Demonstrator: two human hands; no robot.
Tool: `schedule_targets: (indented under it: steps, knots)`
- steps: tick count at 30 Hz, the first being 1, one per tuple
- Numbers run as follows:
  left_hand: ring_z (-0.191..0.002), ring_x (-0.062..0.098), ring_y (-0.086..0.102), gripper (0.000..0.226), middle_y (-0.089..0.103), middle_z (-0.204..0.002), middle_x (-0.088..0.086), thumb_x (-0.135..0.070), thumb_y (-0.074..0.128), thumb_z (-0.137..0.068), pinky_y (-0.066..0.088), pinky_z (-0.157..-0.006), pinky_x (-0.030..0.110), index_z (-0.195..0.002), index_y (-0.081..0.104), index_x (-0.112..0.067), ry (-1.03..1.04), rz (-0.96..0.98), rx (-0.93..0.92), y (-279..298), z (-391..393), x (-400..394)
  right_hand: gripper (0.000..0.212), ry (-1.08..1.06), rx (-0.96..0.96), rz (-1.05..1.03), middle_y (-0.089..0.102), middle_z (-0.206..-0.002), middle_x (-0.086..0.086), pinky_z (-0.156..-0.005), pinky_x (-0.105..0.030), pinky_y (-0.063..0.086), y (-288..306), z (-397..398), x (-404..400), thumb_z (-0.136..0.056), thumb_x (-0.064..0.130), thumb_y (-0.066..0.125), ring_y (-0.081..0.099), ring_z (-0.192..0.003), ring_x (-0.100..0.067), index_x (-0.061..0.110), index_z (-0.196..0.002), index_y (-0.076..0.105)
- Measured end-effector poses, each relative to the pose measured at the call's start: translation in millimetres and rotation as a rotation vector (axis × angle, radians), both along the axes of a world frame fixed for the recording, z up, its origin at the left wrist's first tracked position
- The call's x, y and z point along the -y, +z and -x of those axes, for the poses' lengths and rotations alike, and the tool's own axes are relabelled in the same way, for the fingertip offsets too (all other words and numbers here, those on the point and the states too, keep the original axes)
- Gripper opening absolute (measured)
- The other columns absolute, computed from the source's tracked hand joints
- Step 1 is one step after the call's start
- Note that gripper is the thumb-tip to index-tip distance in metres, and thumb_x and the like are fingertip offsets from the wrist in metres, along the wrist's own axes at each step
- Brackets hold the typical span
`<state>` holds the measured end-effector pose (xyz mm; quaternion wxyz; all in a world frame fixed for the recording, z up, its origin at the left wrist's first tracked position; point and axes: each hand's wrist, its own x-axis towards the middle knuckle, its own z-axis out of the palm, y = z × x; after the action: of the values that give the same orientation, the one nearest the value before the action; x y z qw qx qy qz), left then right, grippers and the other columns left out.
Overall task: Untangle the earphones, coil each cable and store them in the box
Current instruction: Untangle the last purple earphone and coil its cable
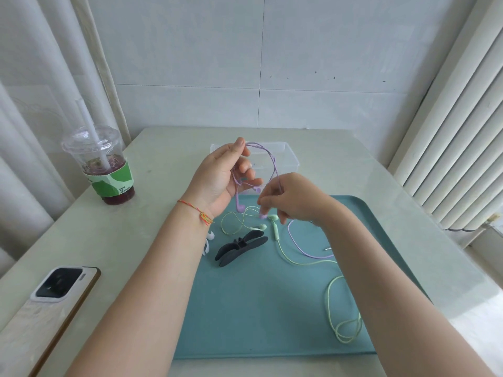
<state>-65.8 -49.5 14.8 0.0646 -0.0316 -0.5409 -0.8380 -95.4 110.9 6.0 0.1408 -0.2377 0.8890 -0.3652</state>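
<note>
My left hand (227, 172) is raised above the table and pinches the purple earphone cable (272, 160) between thumb and fingers. The cable arcs over to my right hand (290, 198), which holds it lower down. Purple earbuds (240, 208) dangle below my left hand, and the rest of the purple cable trails onto the teal tray (245, 308). The green earphones (285, 254) lie loose on the tray, with a looped bundle near its right front. The clear plastic box (288, 156) stands open behind my hands.
A dark grey cable winder (241, 247) lies on the tray and a white one (208, 240) lies just left of it. An iced drink cup (103, 164) stands at the far left. A phone (54, 300) lies at the near left. A radiator (449, 131) is on the right.
</note>
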Motion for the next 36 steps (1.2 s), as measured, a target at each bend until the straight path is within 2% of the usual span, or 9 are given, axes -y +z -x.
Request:
schedule_targets:
  steps: [5, 8, 14, 17, 21, 24, 29, 33, 36]
  knots:
    - [-0.048, 0.012, 0.058, 0.026, 0.050, -0.057, 0.002, -0.022, 0.051, -0.101, 0.055, -0.049, 0.029, -0.081, 0.056, -0.007, 0.164, 0.116, 0.113, -6.2, 2.6, 0.7, 0.017, -0.105, 0.048, 0.409, 0.075, -0.085, -0.006, -0.039, -0.022, 0.032, 11.1, 7.4, -9.7, -0.097, 0.004, 0.043, 0.052, -0.040, -0.018, 0.002, -0.100, 0.060]
    - [-0.052, 0.013, 0.059, 0.027, 0.058, -0.054, -0.001, -0.024, 0.050, -0.101, 0.052, -0.045, 0.025, -0.079, 0.056, -0.010, 0.159, 0.165, 0.181, -7.4, 1.8, -2.3, 0.014, -0.098, 0.066, 0.465, 0.076, -0.091, -0.005, -0.041, -0.022, 0.034, 17.3, 6.7, -15.4, -0.099, 0.008, 0.044, 0.054, -0.043, -0.021, 0.004, -0.106, 0.056]
    - [-0.066, 0.022, 0.066, 0.024, 0.067, -0.084, 0.013, -0.027, 0.041, -0.104, 0.044, -0.040, 0.021, -0.089, 0.051, -0.010, 0.062, 0.211, 0.264, -13.3, 3.3, -9.7, 0.020, -0.003, 0.128, 0.577, 0.074, -0.104, -0.006, -0.045, -0.023, 0.036, 23.4, 1.6, -19.3, -0.102, 0.014, 0.046, 0.059, -0.049, -0.020, -0.002, -0.108, 0.057]
    - [-0.053, 0.015, 0.063, 0.021, 0.066, -0.070, 0.006, -0.024, 0.040, -0.105, 0.034, -0.037, 0.016, -0.099, 0.055, -0.011, -0.022, 0.168, 0.267, -14.1, 4.3, -15.6, 0.020, 0.072, 0.209, 0.677, 0.072, -0.107, -0.012, -0.048, -0.026, 0.033, 21.1, 2.3, -17.4, -0.102, 0.015, 0.045, 0.055, -0.048, -0.018, 0.001, -0.107, 0.058]
    - [-0.042, 0.008, 0.041, 0.021, 0.046, -0.055, -0.004, -0.024, 0.038, -0.104, 0.025, -0.037, 0.016, -0.098, 0.052, -0.010, -0.136, 0.104, 0.203, -12.8, 3.9, -16.9, 0.019, 0.224, 0.389, 0.777, 0.072, -0.098, -0.010, -0.049, -0.024, 0.032, 19.0, 2.2, -16.0, -0.100, 0.014, 0.041, 0.047, -0.043, -0.014, 0.000, -0.107, 0.054]
    - [-0.037, 0.010, 0.038, 0.029, 0.042, -0.047, -0.004, -0.032, 0.040, -0.104, 0.030, -0.040, 0.018, -0.081, 0.049, -0.016, -0.094, 0.068, 0.186, -12.3, 4.0, -12.7, 0.020, 0.244, 0.440, 0.690, 0.071, -0.088, -0.009, -0.045, -0.020, 0.031, 21.4, -0.4, -18.4, -0.099, 0.013, 0.044, 0.040, -0.042, -0.013, 0.003, -0.098, 0.060]
    - [-0.045, 0.015, 0.039, 0.028, 0.036, -0.049, -0.005, -0.038, 0.049, -0.099, 0.021, -0.047, 0.023, -0.080, 0.055, -0.020, 0.095, 0.214, 0.099, -8.0, 3.8, -4.1, 0.014, 0.118, 0.297, 0.512, 0.069, -0.090, -0.012, -0.045, -0.021, 0.020, 27.2, -0.7, -24.6, -0.092, 0.004, 0.058, 0.018, -0.057, -0.020, 0.006, -0.101, 0.068]
    - [-0.045, 0.016, 0.044, 0.025, 0.050, -0.052, -0.004, -0.032, 0.052, -0.099, 0.023, -0.042, 0.024, -0.080, 0.060, -0.017, 0.171, 0.238, 0.005, -3.8, 0.5, -3.4, 0.019, 0.086, 0.105, 0.354, 0.072, -0.093, -0.008, -0.050, -0.022, 0.030, 34.5, -4.6, -29.8, -0.087, 0.001, 0.062, 0.030, -0.058, -0.019, 0.016, -0.093, 0.073]
    - [-0.043, 0.015, 0.045, 0.025, 0.052, -0.053, -0.003, -0.029, 0.054, -0.099, 0.025, -0.040, 0.025, -0.079, 0.061, -0.015, 0.210, 0.234, -0.031, -2.3, 0.1, -5.6, 0.023, 0.112, 0.037, 0.236, 0.065, -0.072, 0.013, -0.055, -0.023, 0.031, 40.3, -10.3, -30.9, -0.085, 0.008, 0.068, 0.032, -0.056, -0.016, 0.024, -0.100, 0.074]
